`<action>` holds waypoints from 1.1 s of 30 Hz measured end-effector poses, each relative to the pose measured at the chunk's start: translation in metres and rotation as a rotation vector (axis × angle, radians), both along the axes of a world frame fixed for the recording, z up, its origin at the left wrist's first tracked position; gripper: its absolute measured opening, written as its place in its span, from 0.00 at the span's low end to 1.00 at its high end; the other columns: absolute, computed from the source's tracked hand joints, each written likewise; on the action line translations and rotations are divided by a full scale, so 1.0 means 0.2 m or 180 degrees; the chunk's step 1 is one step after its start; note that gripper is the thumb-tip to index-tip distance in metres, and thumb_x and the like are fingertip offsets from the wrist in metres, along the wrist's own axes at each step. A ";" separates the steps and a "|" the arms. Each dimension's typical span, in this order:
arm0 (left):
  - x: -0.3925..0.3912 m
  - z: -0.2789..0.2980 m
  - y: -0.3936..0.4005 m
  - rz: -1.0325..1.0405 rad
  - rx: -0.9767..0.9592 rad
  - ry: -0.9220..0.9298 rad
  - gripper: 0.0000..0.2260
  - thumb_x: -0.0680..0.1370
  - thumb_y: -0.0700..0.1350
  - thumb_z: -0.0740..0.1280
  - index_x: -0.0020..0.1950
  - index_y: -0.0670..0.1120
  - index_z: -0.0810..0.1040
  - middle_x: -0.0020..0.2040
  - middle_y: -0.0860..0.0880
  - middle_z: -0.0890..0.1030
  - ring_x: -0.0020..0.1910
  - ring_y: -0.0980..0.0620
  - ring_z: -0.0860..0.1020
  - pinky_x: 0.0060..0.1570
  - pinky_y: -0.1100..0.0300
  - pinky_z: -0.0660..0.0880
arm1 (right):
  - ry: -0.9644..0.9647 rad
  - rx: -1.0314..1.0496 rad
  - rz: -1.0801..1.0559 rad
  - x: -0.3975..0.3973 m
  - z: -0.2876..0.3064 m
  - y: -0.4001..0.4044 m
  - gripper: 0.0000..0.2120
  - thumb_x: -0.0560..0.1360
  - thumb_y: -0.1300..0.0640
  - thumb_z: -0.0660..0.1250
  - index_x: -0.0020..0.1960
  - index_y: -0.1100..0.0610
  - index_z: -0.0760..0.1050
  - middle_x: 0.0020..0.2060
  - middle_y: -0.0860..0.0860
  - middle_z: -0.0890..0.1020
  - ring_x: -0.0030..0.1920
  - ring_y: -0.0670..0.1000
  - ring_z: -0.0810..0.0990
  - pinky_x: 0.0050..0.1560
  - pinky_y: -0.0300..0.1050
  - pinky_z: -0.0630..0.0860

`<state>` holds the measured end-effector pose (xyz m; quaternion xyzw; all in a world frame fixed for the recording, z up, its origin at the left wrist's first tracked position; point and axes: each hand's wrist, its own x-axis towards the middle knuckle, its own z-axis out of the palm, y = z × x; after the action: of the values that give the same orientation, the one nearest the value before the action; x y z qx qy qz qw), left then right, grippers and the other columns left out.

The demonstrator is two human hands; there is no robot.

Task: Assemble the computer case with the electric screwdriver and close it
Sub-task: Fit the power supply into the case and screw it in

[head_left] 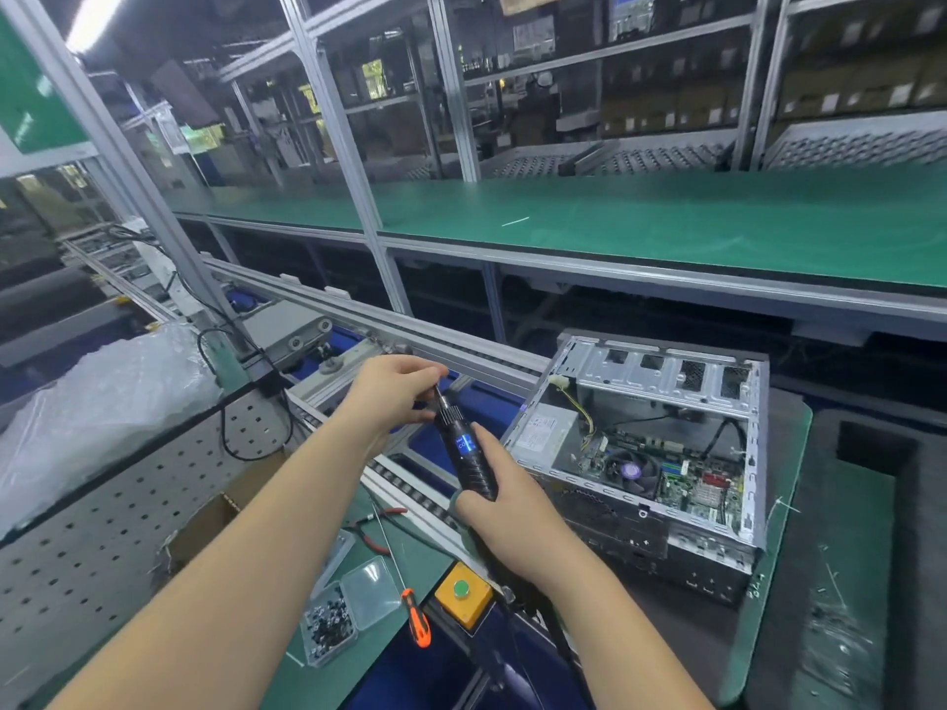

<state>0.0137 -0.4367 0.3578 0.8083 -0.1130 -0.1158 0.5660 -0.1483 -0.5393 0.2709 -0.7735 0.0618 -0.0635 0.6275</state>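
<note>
The right hand (505,509) is wrapped round the lower body of the black electric screwdriver (467,453), fingers curled tight on the grip, the tool tilted with its tip up and to the left; the left hand (397,392) has its fingertips gathered at the bit (438,393), pinching something there, probably a screw, though it is too small to be sure; the two hands sit close together above the conveyor rail (410,484), joined only through the tool.

The computer case (661,453) lies just to the right of the hands on a green-edged pallet (791,484), its side open, with the motherboard, fan, cables and silver drive cage exposed; nothing stands between the tool and the case.

On the green bench (369,653) below the forearms lie a clear plastic box of screws (328,627) with its lid (370,592) beside it, an orange-handled screwdriver (416,617), red-handled pliers (371,530), and a yellow button box with a green button (462,591); a cardboard box (215,515) and a bundle of plastic wrap (97,402) sit further left.

A small blue display glows on the electric screwdriver; its characters are not legible.
</note>
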 end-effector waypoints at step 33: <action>-0.06 -0.37 -0.03 0.1106 -0.1316 0.0479 0.05 0.77 0.40 0.69 0.49 0.46 0.84 0.40 0.44 0.86 0.37 0.48 0.86 0.36 0.58 0.80 | 0.0269 -0.0019 -0.0275 0.00 -0.08 0.18 0.37 0.77 0.53 0.63 0.80 0.32 0.54 0.54 0.45 0.81 0.44 0.46 0.79 0.46 0.45 0.75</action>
<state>0.0019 -0.4426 0.2834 0.6721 0.0483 -0.0512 0.7371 -0.1475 -0.5031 0.2553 -0.7740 0.1213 -0.0580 0.6188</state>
